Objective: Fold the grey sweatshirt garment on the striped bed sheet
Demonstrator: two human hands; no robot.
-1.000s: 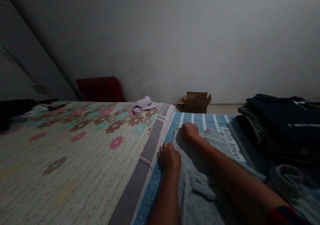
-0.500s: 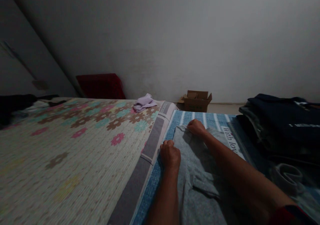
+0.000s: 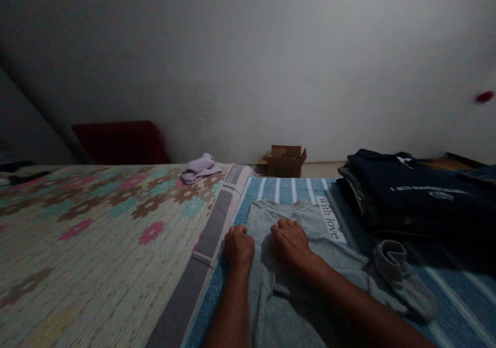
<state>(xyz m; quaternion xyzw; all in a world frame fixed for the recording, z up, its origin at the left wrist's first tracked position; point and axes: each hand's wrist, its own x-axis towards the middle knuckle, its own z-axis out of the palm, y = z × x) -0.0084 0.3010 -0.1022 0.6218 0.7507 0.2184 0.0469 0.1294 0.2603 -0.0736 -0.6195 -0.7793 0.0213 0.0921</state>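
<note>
The grey garment (image 3: 289,265) lies spread flat on the blue striped cloth (image 3: 287,189), in the near middle of the scene, its far edge reaching toward a white label that reads "With love" (image 3: 330,225). Both of the person's hands rest on it. The left hand (image 3: 239,245) sits at the garment's left edge, curled into a loose fist with the knuckles up; whether cloth is pinched inside it cannot be told. The right hand (image 3: 290,240) lies just right of the left one, palm down with the fingers a little bent, pressing on the grey fabric and holding nothing. The two hands are close beside each other but apart.

At the right of the garment a rolled sleeve or cuff (image 3: 392,260) of the same grey stuff lies on the striped cloth. Further right stands a stack of folded dark clothes (image 3: 411,193), the top piece navy with small white lettering. To the left, a floral mat (image 3: 96,219) with pink, brown and teal flowers covers the wide surface, edged by a grey band (image 3: 211,232) that runs beside the striped cloth. A small crumpled lilac cloth (image 3: 201,166) lies at the far edge of that mat. On the floor by the far wall sits an open cardboard box (image 3: 284,160), and a dark red thing (image 3: 120,141) stands against the wall at far left.
</note>
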